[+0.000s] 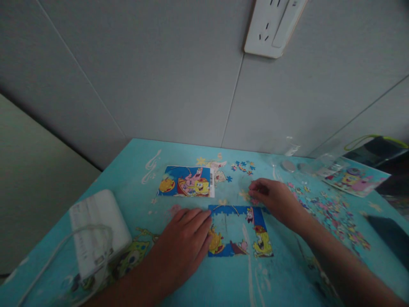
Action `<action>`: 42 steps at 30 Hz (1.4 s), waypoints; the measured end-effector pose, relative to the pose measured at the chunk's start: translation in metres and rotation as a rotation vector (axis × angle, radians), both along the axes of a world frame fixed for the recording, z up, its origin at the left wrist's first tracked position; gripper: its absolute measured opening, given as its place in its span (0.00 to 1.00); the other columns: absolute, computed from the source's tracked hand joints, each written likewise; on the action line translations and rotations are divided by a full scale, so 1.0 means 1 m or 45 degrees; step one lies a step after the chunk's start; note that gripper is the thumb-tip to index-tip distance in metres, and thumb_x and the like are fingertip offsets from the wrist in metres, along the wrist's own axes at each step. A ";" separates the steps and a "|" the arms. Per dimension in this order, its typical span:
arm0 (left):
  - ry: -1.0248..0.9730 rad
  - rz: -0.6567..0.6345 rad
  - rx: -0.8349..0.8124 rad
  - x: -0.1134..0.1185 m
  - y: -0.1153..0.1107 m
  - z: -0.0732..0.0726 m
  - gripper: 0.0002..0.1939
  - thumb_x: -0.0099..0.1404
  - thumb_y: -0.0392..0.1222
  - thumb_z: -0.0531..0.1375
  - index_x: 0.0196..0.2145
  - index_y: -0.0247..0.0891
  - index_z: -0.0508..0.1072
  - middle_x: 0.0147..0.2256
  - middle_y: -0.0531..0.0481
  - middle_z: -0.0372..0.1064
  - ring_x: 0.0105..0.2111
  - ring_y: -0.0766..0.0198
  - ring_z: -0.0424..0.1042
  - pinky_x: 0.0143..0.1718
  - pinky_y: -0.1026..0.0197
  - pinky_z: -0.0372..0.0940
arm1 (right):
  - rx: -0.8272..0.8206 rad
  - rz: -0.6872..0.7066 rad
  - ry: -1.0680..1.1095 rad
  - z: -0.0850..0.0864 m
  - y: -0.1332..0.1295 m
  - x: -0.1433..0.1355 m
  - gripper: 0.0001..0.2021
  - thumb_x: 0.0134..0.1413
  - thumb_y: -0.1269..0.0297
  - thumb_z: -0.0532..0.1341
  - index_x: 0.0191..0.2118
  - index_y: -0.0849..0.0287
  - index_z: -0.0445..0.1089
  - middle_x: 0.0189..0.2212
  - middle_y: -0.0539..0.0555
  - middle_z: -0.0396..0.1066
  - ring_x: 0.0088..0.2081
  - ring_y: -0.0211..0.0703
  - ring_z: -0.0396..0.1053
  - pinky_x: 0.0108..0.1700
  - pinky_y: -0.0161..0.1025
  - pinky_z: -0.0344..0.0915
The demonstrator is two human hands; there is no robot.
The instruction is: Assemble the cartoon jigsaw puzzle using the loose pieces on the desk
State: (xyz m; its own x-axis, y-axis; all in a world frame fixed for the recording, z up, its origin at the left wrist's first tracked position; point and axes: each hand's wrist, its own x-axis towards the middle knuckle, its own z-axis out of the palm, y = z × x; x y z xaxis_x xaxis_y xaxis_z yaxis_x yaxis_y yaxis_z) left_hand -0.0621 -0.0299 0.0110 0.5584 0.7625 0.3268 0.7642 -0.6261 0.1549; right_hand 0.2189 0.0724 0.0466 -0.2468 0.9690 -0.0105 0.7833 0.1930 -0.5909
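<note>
The left hand (190, 234) is laid flat, fingers extended, its fingertips at the nine-o'clock edge of a partly assembled puzzle (263, 243) on the table (223, 281). Farther out at nine o'clock, a white box (97, 209) is noted; its print is too blurred to read. Loose pieces (332, 213) are scattered at three o'clock. The right hand (271, 196) is held at one o'clock, fingertips drawn together; whether a piece is gripped cannot be told. At eleven o'clock, a picture card (182, 181) is marked with a barcode (211, 178).
</note>
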 end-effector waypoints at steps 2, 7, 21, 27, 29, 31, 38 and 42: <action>-0.005 -0.006 -0.016 0.001 0.000 0.000 0.14 0.75 0.41 0.54 0.52 0.36 0.74 0.53 0.44 0.74 0.50 0.53 0.72 0.54 0.45 0.65 | -0.055 0.033 0.229 0.003 -0.019 -0.014 0.11 0.61 0.61 0.61 0.46 0.55 0.77 0.28 0.51 0.76 0.28 0.42 0.72 0.32 0.39 0.67; 0.002 0.019 -0.070 0.004 -0.001 0.001 0.14 0.73 0.39 0.55 0.52 0.35 0.74 0.53 0.43 0.74 0.50 0.50 0.72 0.55 0.41 0.63 | -0.357 0.110 0.620 -0.008 -0.052 -0.056 0.09 0.59 0.61 0.63 0.40 0.55 0.80 0.34 0.53 0.80 0.35 0.43 0.76 0.39 0.40 0.72; -0.018 0.041 -0.071 0.006 -0.004 -0.002 0.14 0.74 0.40 0.55 0.53 0.34 0.74 0.56 0.42 0.72 0.52 0.50 0.70 0.55 0.42 0.61 | -0.269 -0.080 0.266 -0.030 -0.054 -0.072 0.08 0.57 0.64 0.64 0.37 0.58 0.81 0.29 0.53 0.80 0.29 0.43 0.75 0.32 0.37 0.68; -0.021 0.040 -0.052 0.007 -0.003 -0.001 0.13 0.73 0.38 0.55 0.52 0.34 0.74 0.54 0.43 0.73 0.51 0.51 0.71 0.53 0.44 0.62 | -0.080 0.118 0.284 -0.021 -0.051 -0.063 0.08 0.64 0.65 0.61 0.41 0.56 0.79 0.36 0.53 0.79 0.36 0.44 0.76 0.41 0.40 0.70; -0.019 0.043 -0.047 0.007 -0.003 -0.001 0.13 0.73 0.38 0.55 0.52 0.35 0.74 0.54 0.43 0.73 0.51 0.51 0.71 0.53 0.45 0.62 | -0.003 0.275 0.274 -0.014 -0.049 -0.060 0.09 0.66 0.68 0.59 0.43 0.55 0.79 0.38 0.53 0.78 0.39 0.43 0.75 0.44 0.39 0.70; -0.008 0.043 -0.045 0.007 -0.003 0.000 0.14 0.74 0.38 0.55 0.53 0.35 0.74 0.55 0.43 0.73 0.51 0.51 0.71 0.53 0.45 0.62 | 0.024 0.473 0.236 -0.009 -0.046 -0.059 0.11 0.68 0.70 0.58 0.44 0.54 0.78 0.40 0.53 0.77 0.41 0.42 0.74 0.45 0.39 0.70; 0.009 0.046 -0.069 0.006 -0.002 0.001 0.14 0.73 0.38 0.54 0.53 0.34 0.74 0.53 0.43 0.74 0.50 0.51 0.71 0.53 0.44 0.62 | 0.165 0.741 0.081 -0.010 -0.041 -0.063 0.13 0.70 0.71 0.57 0.51 0.52 0.76 0.46 0.55 0.75 0.47 0.44 0.72 0.52 0.43 0.69; 0.001 0.033 -0.063 0.006 -0.001 -0.001 0.14 0.73 0.38 0.55 0.53 0.34 0.73 0.55 0.43 0.73 0.51 0.51 0.70 0.54 0.44 0.61 | 0.201 0.569 0.148 -0.017 -0.045 -0.051 0.11 0.68 0.72 0.58 0.48 0.55 0.77 0.42 0.54 0.76 0.43 0.43 0.73 0.48 0.41 0.70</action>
